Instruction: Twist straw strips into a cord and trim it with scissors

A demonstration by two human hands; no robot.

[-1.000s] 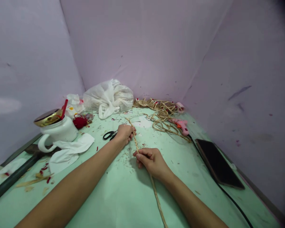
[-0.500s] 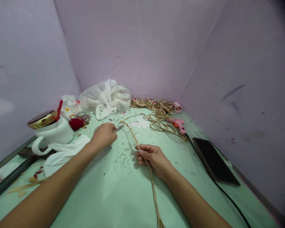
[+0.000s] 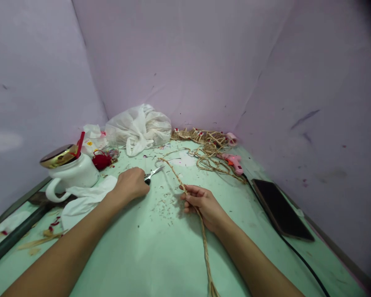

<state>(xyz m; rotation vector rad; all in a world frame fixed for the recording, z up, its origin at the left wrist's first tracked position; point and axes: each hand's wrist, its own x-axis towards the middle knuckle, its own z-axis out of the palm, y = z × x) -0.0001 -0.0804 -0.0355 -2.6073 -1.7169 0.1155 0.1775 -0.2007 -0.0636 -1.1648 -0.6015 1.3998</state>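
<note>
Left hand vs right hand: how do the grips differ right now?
The left hand covers the handles of the scissors, palm down; the right hand pinches the braided rope. The left hand lies beside the white cloth; the right hand lies apart from it. Both rest on the green table.

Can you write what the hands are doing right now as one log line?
left hand: closed on scissors | right hand: pinching rope | both resting on table
</note>
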